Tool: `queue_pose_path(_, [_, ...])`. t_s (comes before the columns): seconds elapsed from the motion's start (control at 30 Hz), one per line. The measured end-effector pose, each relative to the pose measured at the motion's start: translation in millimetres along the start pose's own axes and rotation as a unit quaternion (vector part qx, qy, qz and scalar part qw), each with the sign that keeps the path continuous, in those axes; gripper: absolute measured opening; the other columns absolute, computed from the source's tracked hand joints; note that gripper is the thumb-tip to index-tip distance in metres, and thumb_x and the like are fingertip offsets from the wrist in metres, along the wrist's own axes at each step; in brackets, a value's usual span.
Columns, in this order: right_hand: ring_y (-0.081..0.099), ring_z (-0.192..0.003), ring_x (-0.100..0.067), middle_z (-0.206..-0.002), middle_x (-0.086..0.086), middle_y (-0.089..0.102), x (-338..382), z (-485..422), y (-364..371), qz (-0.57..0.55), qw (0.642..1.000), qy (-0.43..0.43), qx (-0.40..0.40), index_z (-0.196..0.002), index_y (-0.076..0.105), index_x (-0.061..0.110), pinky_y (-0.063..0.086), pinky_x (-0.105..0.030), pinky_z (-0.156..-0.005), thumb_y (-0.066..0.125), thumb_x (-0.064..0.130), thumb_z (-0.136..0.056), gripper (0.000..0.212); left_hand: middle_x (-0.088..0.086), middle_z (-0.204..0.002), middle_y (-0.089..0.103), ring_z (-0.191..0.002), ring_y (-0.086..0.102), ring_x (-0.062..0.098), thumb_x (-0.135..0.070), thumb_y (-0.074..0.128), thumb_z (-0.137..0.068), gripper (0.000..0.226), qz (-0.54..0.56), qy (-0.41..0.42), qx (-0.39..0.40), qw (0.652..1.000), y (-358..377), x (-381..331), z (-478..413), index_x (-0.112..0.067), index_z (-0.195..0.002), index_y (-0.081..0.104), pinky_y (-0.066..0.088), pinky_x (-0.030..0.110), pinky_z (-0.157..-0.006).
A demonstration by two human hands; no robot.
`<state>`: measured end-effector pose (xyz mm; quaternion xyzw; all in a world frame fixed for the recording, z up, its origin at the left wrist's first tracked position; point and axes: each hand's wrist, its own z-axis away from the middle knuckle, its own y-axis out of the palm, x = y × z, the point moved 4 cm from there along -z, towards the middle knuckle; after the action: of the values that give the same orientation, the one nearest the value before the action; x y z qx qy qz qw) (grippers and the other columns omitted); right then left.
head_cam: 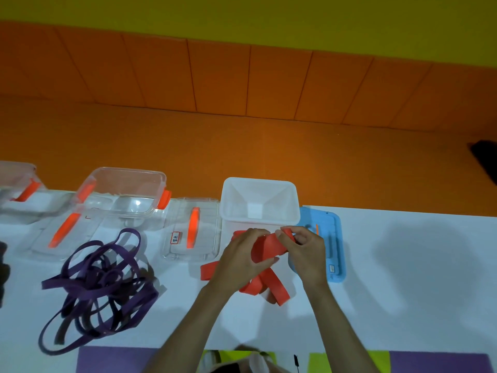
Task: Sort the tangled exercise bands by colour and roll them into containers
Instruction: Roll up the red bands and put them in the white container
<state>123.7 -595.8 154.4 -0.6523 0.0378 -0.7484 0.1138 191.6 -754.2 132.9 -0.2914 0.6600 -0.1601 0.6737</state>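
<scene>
A wide red exercise band (265, 247) is held up just in front of the white square container (291, 208). My left hand (242, 258) grips its folded middle, and my right hand (305, 251) pinches its upper end between thumb and fingers. Loose red loops (277, 290) hang down onto the white table below both hands. A tangled heap of purple bands (102, 281) lies on the table to the left, apart from my hands.
A clear container with orange clips (126, 195) stands at the back left, with clear lids (192, 230) beside it. A blue lid (334, 246) lies right of the white container. Another clear box (16, 179) sits at the far left. The table's right part (416, 265) is bare white.
</scene>
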Motion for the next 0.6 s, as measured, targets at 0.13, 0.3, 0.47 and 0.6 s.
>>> queue_pose_path(0.13, [0.072, -0.073, -0.013, -0.083, -0.004, 0.079, 2, 9, 2, -0.053, 0.996, 0.05, 0.056, -0.093, 0.079, 0.014, 0.059, -0.023, -0.07, 0.081, 0.026, -0.091, 0.012, -0.02, -0.12, 0.067, -0.112, 0.06, 0.0, -0.04, 0.089, -0.08, 0.053, 0.053, -0.005, -0.042, 0.998, -10, 8, 8, -0.031, -0.128, 0.069, 0.049, 0.019, -0.097])
queue_pose_path(0.3, [0.077, -0.096, -0.025, -0.1, -0.009, 0.079, 1, 23, 2, -0.098, 0.987, 0.056, 0.111, -0.102, 0.081, 0.014, 0.064, -0.035, -0.082, 0.08, 0.017, -0.091, 0.011, -0.02, -0.128, 0.068, -0.115, 0.064, 0.003, -0.045, 0.084, -0.084, 0.058, 0.033, -0.01, 0.037, 0.999, -20, 17, 10, -0.039, -0.137, 0.061, 0.054, 0.033, -0.101])
queue_pose_path(0.47, [0.078, -0.081, -0.027, -0.089, -0.024, 0.074, 11, 24, -4, -0.124, 0.988, 0.067, 0.066, -0.108, 0.077, 0.009, 0.063, -0.029, -0.07, 0.08, 0.005, -0.089, 0.019, -0.021, -0.138, 0.059, -0.125, 0.057, 0.004, -0.056, 0.076, -0.088, 0.062, 0.008, 0.024, 0.042, 0.999, -22, 1, 18, -0.042, -0.142, 0.05, 0.048, 0.023, -0.104])
queue_pose_path(0.6, [0.076, -0.074, -0.028, -0.079, -0.021, 0.073, 26, 25, -3, -0.151, 0.984, 0.064, 0.075, -0.107, 0.067, 0.004, 0.062, -0.031, -0.068, 0.081, 0.006, -0.088, 0.024, -0.022, -0.123, 0.066, -0.118, 0.058, -0.003, -0.043, 0.083, -0.086, 0.042, 0.063, 0.052, -0.047, 0.996, -32, -16, 18, -0.031, -0.123, 0.065, 0.04, 0.008, -0.098])
